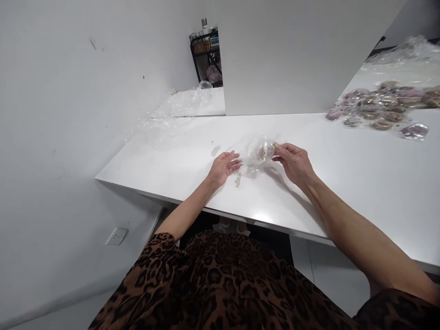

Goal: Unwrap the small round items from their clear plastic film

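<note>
A clear plastic bag (245,153) is stretched between my two hands above the white table. Inside its right part shows a small brownish item (264,152), blurred by glare, so I cannot make out its kind. My right hand (294,164) pinches the bag's right end between thumb and fingers. At the left end, my left hand (224,167) has curled fingers on the thin film, with the fingertips slightly apart from one another.
Crumpled clear plastic film (172,114) lies at the table's back left. Several wrapped brown and pink items (385,107) are piled at the back right. A white panel (292,59) rises behind the table (360,183). A grey wall (62,114) borders the left side, with a dark shelf (202,52) beyond.
</note>
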### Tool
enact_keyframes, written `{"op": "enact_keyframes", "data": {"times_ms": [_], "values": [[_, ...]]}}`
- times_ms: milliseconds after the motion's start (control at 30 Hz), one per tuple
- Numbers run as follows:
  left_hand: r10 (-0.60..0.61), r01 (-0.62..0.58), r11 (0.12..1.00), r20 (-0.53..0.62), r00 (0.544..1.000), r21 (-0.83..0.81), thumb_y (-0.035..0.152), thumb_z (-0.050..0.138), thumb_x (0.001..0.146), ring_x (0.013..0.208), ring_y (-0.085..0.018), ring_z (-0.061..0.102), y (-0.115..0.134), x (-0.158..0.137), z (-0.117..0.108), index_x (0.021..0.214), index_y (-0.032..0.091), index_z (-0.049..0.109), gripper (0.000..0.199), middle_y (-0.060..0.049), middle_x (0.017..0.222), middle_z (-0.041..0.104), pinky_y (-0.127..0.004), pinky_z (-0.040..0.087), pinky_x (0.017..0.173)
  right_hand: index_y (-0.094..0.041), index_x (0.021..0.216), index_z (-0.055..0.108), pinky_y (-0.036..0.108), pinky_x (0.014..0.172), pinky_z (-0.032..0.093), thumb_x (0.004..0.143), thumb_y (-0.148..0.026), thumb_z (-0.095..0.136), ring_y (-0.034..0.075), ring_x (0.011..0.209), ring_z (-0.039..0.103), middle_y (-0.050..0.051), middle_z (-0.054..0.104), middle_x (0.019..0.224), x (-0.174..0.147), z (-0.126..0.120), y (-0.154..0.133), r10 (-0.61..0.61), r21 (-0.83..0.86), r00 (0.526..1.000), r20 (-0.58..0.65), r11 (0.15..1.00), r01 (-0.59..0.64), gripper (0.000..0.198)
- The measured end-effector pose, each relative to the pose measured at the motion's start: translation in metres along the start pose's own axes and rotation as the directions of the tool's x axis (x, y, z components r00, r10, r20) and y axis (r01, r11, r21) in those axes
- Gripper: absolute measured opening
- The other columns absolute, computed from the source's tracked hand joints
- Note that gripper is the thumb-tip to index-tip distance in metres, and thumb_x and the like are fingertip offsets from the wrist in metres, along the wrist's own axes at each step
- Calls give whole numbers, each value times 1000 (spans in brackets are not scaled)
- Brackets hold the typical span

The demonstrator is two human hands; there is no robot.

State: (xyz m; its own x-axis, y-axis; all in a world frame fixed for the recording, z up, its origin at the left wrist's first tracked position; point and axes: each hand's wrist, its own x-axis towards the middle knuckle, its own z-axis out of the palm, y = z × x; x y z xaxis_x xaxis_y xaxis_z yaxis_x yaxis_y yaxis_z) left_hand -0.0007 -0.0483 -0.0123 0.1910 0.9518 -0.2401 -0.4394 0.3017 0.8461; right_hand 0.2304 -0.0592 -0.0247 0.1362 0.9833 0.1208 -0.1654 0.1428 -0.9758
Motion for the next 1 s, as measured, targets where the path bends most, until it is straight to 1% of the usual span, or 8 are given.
{"op": "enact_keyframes", "data": {"times_ms": [300,433,567,667,733,833,900,1000], "values": [[10,-47,989,-254,967,-140,30,66,92,82,-17,74,3,-11,-20,88,19,57,15,-6,90,74,-30,57,80,-26,74,48,33,65,57,71,-48,79,19,84,67,0,63,81,22,-22,6,-33,272,979,-203,958,89,38],[232,-185,964,-272,934,190,27,71,88,98,-17,71,1,-20,-31,100,21,52,23,-7,112,70,-31,54,90,-26,77,48,36,65,58,71,-46,75,22,85,70,0,61,78,30,-36,6,-62,252,966,-252,959,128,34],[584,-438,643,-31,811,628,37,71,91,140,-22,51,6,-24,-18,123,26,55,37,-11,147,55,-36,39,116,-27,76,43,40,69,59,74,-47,71,23,85,70,1,58,75,33,-43,5,-74,193,963,-259,973,126,34],[483,-474,475,230,845,741,48,81,82,155,-32,34,10,-13,7,131,26,60,58,-13,158,49,-45,22,128,-28,77,45,42,71,59,74,-48,71,23,85,69,3,64,82,31,-41,0,-56,209,968,-245,972,109,33],[329,-434,460,305,893,775,51,91,67,155,-40,32,7,2,24,133,24,63,77,-15,155,53,-51,17,129,-28,79,50,44,70,59,75,-51,69,25,88,69,4,69,89,28,-39,-4,-73,207,976,-203,972,115,30],[60,-310,505,325,944,806,52,98,52,139,-44,51,0,25,41,132,20,66,92,-19,131,69,-55,30,121,-30,82,57,46,68,57,77,-53,68,29,94,69,6,71,93,25,-38,-10,-92,200,981,-172,971,127,26],[-80,-242,554,339,937,797,51,97,54,118,-38,64,-3,33,44,114,16,75,72,-18,112,74,-51,42,110,-30,84,58,45,69,58,77,-52,69,29,96,69,6,71,96,26,-40,-13,-94,212,976,-196,968,136,26],[-89,-194,643,324,942,740,51,88,69,93,-25,67,2,32,41,76,16,74,38,-14,93,74,-41,49,95,-28,85,56,42,70,59,78,-51,69,25,94,68,5,70,98,28,-43,-16,-97,210,967,-235,966,148,27]]}}
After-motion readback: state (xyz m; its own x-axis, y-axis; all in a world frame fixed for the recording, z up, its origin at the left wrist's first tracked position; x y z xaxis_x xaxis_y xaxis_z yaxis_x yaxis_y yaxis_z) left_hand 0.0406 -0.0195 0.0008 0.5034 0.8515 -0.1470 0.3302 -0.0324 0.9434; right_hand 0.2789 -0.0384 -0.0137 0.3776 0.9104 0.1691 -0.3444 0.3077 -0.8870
